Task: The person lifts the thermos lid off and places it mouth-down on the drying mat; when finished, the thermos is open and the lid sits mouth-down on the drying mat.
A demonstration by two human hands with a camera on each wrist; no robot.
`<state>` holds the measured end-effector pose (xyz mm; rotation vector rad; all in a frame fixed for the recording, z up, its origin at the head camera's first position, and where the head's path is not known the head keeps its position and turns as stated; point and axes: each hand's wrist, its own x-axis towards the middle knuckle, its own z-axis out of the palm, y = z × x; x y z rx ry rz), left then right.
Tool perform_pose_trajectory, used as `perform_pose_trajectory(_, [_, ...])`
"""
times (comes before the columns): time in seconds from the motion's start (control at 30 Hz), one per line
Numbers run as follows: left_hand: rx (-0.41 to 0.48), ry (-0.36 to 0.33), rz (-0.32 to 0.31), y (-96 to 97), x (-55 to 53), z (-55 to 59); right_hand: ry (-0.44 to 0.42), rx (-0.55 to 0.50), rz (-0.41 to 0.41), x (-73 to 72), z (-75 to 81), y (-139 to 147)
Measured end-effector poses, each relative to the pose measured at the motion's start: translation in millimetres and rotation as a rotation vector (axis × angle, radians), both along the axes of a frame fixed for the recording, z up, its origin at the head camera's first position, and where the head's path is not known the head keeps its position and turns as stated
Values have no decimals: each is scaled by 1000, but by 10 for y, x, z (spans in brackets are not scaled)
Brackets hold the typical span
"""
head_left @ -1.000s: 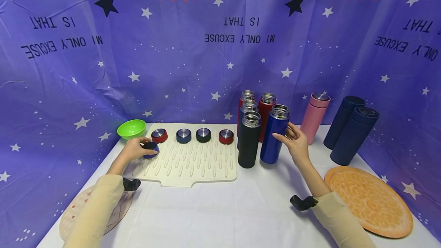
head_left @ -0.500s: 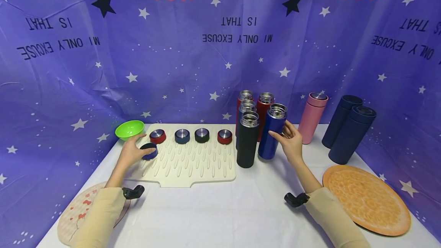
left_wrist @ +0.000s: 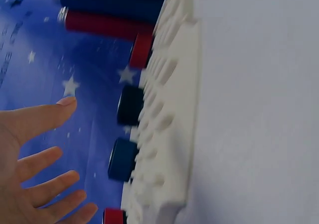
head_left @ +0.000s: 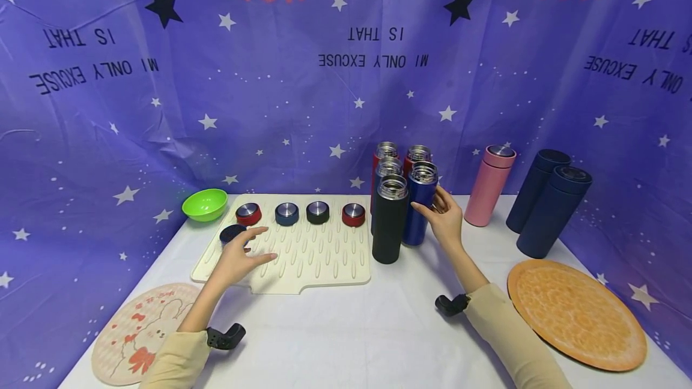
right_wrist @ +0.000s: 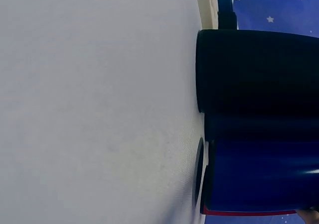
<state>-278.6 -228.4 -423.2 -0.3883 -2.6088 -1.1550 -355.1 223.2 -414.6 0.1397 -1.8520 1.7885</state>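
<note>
My right hand [head_left: 447, 224] grips an uncapped blue thermos bottle [head_left: 415, 226], thumb at its front and fingers behind. It stands upright close to an uncapped black bottle [head_left: 386, 227]. In the right wrist view the blue bottle [right_wrist: 264, 176] lies just below the black one, with a fingertip at the lower right edge. My left hand [head_left: 238, 262] is over the cream board [head_left: 319, 263], fingers spread and holding nothing. Beyond its fingers a dark blue lid [head_left: 231, 232] sits at the board's left, partly hidden. The left wrist view shows the left hand [left_wrist: 30, 164] with its fingers extended.
Two red lids [head_left: 353, 215], a blue lid [head_left: 286, 214] and a black lid [head_left: 317, 212] line the board's back. More uncapped bottles [head_left: 386, 150] stand behind the black one. Capped pink [head_left: 488, 188] and navy bottles [head_left: 554, 212], a green bowl [head_left: 205, 205] and round mats [head_left: 578, 314] flank them.
My left hand has let go of the dark blue lid, leaving it on the board, and moved right. My right hand has brought the blue bottle left, closer to the others.
</note>
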Motion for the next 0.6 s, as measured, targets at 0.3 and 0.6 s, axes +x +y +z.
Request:
perform_pose_trajectory(0.3, [-41, 31, -71, 113, 139, -57, -11, -27, 18, 41, 111, -81])
perform_pose_trajectory(0.6, [-111, -31, -118, -144, 200, -92, -17, -13, 28, 23, 18, -71])
